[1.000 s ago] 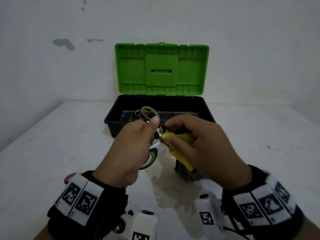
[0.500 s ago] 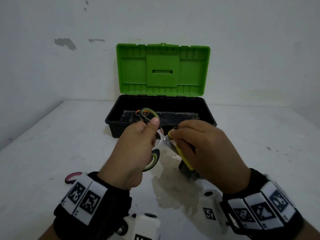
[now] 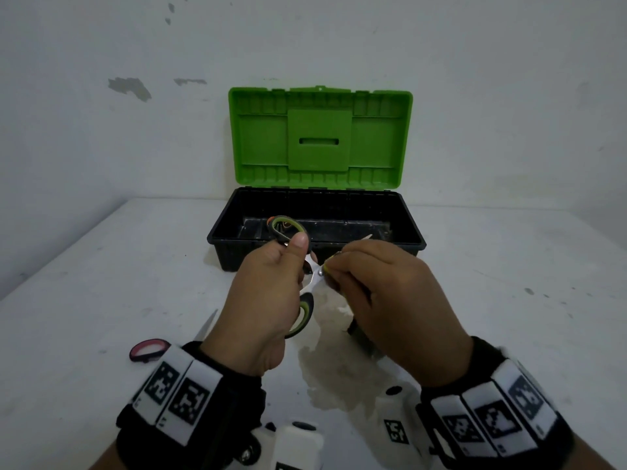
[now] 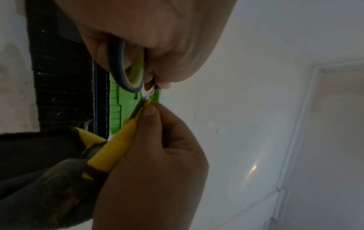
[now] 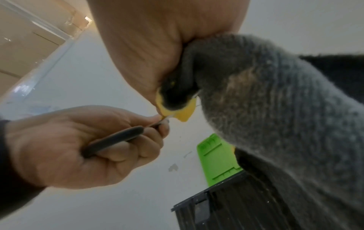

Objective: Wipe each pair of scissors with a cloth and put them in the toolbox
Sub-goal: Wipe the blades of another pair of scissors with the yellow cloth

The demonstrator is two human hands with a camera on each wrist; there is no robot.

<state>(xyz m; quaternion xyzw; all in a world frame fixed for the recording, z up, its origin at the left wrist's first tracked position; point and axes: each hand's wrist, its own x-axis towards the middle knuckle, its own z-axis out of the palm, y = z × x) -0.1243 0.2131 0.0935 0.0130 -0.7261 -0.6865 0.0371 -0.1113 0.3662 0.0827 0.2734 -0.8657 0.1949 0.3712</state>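
— Nearest to us, what's each hand doing?

— The left hand [image 3: 268, 296] is curled round the handles of the green-handled scissors [image 3: 303, 313], thumb pressed on the upper loop. The right hand [image 3: 383, 296] pinches the cloth [image 4: 116, 149] (yellow one side, grey the other) folded over a blade by the pivot. Both hover just in front of the toolbox [image 3: 317, 247], above the counter [image 3: 101, 283].

— How will the scissors handle?

— Stiff and light, I'd judge, with slick steel and sharp edges, so hold by the plastic loops and keep the cloth between fingers and blade. The cloth is soft and drapes, which lets it wrap the metal.

— Anything else this side of the toolbox?

— A pink-handled pair [image 3: 151, 349] lies on the counter to the near left of it, partly hidden by the left wrist. An orange loop [image 3: 271, 220] shows inside the box, likely a pair already stowed.

— And the surface, the room?

— The counter is pale, scuffed, with a stain under the hands. The green lid [image 3: 320, 137] stands open against a white wall [image 3: 129, 86] with chipped patches.
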